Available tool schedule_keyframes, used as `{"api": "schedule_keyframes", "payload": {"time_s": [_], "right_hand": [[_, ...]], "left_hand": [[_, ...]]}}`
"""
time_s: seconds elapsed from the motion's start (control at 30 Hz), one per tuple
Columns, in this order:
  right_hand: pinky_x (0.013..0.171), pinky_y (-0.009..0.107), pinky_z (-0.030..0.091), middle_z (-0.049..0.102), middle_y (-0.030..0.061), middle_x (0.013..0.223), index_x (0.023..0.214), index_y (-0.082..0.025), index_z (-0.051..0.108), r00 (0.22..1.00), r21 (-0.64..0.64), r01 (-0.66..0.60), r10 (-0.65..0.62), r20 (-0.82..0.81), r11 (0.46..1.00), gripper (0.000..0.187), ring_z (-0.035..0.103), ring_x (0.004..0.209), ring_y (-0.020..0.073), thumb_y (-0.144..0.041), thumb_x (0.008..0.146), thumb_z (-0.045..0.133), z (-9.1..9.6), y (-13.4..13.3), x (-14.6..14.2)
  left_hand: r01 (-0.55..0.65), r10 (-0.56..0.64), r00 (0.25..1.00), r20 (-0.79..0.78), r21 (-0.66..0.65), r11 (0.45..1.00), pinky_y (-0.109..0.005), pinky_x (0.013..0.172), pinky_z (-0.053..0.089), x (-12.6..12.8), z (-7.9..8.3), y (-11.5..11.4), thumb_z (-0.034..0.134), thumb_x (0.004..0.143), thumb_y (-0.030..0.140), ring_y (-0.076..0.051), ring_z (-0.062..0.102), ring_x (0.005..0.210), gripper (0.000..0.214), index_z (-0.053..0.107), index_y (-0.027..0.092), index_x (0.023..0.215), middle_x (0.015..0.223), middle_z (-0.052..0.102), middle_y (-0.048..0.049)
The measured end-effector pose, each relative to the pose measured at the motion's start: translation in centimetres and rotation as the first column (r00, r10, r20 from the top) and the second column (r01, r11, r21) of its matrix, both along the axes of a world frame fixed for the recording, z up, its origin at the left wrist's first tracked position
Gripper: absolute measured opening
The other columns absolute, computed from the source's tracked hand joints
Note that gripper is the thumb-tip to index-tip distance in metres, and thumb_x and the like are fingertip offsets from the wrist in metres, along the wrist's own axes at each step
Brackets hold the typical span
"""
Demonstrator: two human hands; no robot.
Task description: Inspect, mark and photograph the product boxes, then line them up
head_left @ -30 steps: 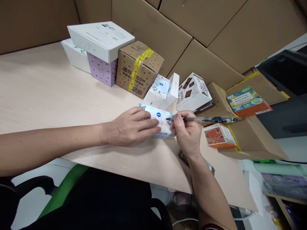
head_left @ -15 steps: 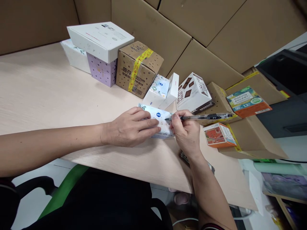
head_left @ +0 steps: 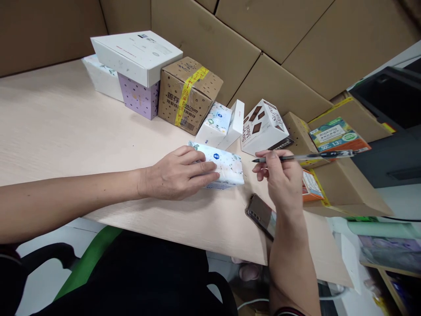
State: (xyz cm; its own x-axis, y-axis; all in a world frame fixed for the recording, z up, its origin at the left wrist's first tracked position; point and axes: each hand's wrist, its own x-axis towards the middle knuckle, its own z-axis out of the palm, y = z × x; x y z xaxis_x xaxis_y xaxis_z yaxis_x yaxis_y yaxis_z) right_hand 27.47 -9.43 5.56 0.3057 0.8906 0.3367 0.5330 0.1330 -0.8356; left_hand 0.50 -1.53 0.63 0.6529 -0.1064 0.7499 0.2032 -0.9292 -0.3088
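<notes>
My left hand lies flat, fingers stretched, on a small white tissue pack with a blue mark, pressing it onto the pale wooden table. My right hand is closed on a black pen, lifted a little to the right of the pack, tip pointing left and clear of it. A phone lies on the table just under my right wrist.
Behind the pack stand a white box, a white-and-brown box, a taped brown carton, a purple box with a white lid. An orange small box and cartons sit right. Cardboard walls rise behind.
My right hand has pulled the pen off the tissue pack and moved right and slightly up, uncovering the phone. My left hand stays on the pack.
</notes>
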Motion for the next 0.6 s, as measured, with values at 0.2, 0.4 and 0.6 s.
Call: {"api": "schedule_keyframes", "payload": {"time_s": [0.2, 0.4, 0.6], "right_hand": [[0.059, 0.030, 0.037, 0.063, 0.0023, 0.067, 0.072, -0.022, 0.061, 0.761, -0.534, 0.159, 0.241, 0.602, 0.830, 0.022, 0.055, 0.062, 0.0167, -0.034, 0.089, 0.060, 0.1, 0.3, 5.8], [0.059, 0.031, 0.034, 0.061, 0.0024, 0.059, 0.061, -0.023, 0.063, 0.620, -0.566, 0.346, 0.270, 0.736, 0.749, 0.020, 0.052, 0.060, 0.0184, -0.032, 0.078, 0.067, -1.4, 1.9, 7.9], [0.057, 0.030, 0.036, 0.060, -0.0017, 0.054, 0.061, -0.022, 0.065, 0.743, -0.579, 0.306, 0.191, 0.641, 0.756, 0.020, 0.051, 0.056, 0.0160, -0.036, 0.073, 0.073, -2.5, 2.3, 9.9]], "left_hand": [[-0.036, 0.036, 0.999, 0.010, 0.014, 0.999, -0.038, 0.078, 0.050, -0.1, -0.2, 0.6, 0.064, 0.097, 0.022, -0.022, 0.064, 0.097, 0.024, 0.065, 0.018, 0.120, 0.115, 0.077, -0.0064], [-0.037, 0.037, 0.999, 0.014, 0.008, 0.999, -0.037, 0.077, 0.048, -0.1, -0.2, 0.7, 0.065, 0.095, 0.021, -0.022, 0.064, 0.097, 0.024, 0.066, 0.021, 0.120, 0.115, 0.076, -0.0051], [-0.008, 0.009, 1.000, 0.024, -0.039, 0.999, -0.038, 0.078, 0.048, -0.1, -0.4, 0.7, 0.066, 0.094, 0.020, -0.022, 0.064, 0.099, 0.029, 0.065, 0.024, 0.123, 0.116, 0.076, -0.0053]]}}
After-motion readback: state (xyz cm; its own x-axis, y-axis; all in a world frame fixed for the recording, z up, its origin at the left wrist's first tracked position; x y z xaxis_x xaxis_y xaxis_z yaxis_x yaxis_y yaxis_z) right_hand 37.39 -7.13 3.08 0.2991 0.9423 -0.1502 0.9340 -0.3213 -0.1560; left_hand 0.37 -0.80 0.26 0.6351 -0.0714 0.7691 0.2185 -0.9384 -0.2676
